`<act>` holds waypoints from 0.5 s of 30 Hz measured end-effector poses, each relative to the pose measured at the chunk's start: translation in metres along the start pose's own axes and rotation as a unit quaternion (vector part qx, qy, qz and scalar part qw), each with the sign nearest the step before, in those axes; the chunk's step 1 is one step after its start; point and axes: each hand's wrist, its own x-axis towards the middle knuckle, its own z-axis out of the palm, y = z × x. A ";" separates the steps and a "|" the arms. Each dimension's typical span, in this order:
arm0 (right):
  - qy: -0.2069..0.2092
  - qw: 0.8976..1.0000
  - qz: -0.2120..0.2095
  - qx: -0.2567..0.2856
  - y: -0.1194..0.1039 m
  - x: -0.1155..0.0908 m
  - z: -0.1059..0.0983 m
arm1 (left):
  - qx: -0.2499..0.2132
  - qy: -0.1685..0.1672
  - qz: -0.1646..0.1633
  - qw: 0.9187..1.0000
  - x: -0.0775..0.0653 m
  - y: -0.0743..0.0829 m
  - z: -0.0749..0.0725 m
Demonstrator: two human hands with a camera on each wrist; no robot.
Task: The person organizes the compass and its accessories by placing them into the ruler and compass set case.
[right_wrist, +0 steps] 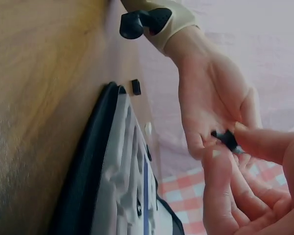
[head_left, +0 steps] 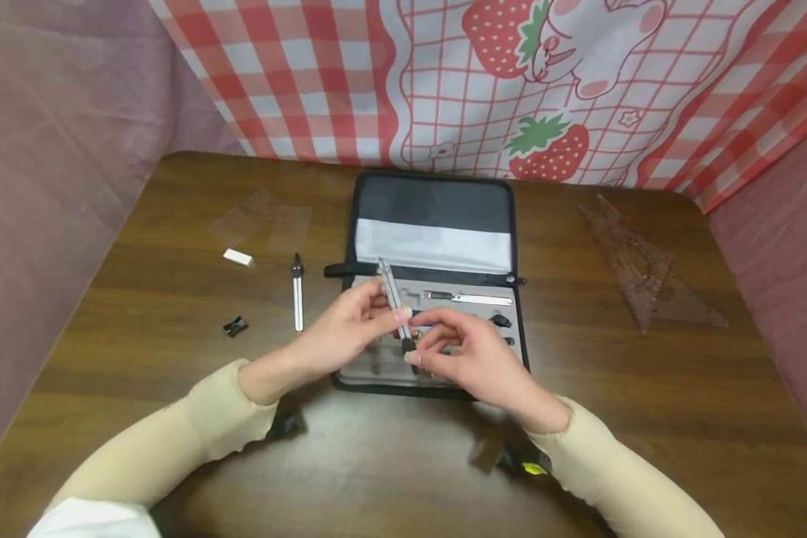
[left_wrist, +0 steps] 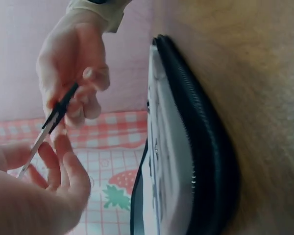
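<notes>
Both hands hold a silver drawing compass with a black head (head_left: 391, 288), tilted above an open zippered case (head_left: 437, 200). My left hand (head_left: 339, 329) grips its silver legs between thumb and fingers. At the lower end, my right hand (head_left: 480, 351) pinches the black head (right_wrist: 228, 141) with thumb and forefinger. Underneath, the case's grey moulded tray (head_left: 363, 366) is partly hidden by the hands. A silver instrument with a dark end (head_left: 474, 299) lies in the tray's upper slot.
Left of the case lie a second compass-like tool (head_left: 298, 295), a white eraser (head_left: 238, 257), a small black sharpener (head_left: 235, 326) and thin clear plastic sheets (head_left: 289, 226). Clear set squares (head_left: 686, 299) overlap at the right. A checked strawberry cloth (head_left: 350, 82) hangs behind the table.
</notes>
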 end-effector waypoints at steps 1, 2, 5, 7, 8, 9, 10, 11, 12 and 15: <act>0.004 1.000 0.002 0.003 0.000 0.001 -0.001 | -0.006 0.014 0.007 1.000 0.001 -0.001 -0.001; 0.008 1.000 0.005 0.007 0.001 0.002 -0.003 | -0.009 0.029 0.014 0.999 0.002 -0.001 -0.002; 0.014 0.999 0.026 0.040 0.001 0.003 -0.009 | -0.015 0.059 0.041 0.997 0.005 -0.004 -0.011; 0.013 0.997 0.038 0.063 0.002 0.003 -0.013 | 0.001 0.059 0.054 0.997 0.006 -0.005 -0.020; 0.012 0.996 0.047 0.072 0.002 0.004 -0.015 | 0.023 0.052 0.057 0.997 0.006 -0.006 -0.025; 0.010 0.995 0.055 0.081 0.003 0.005 -0.016 | 0.051 0.041 0.059 0.996 0.005 -0.006 -0.030; 0.008 0.995 0.059 0.084 0.003 0.005 -0.017 | 0.083 0.029 0.061 0.994 0.004 -0.006 -0.035; 0.007 0.995 0.060 0.084 0.004 0.006 -0.018 | 0.113 0.015 0.067 0.991 0.003 -0.005 -0.039; 0.006 0.995 0.063 0.081 0.005 0.006 -0.019 | 0.147 0.006 0.075 0.986 0.002 -0.005 -0.042; 0.009 0.995 0.069 0.070 0.007 0.006 -0.021 | 0.245 -0.014 0.116 0.963 -0.002 -0.004 -0.048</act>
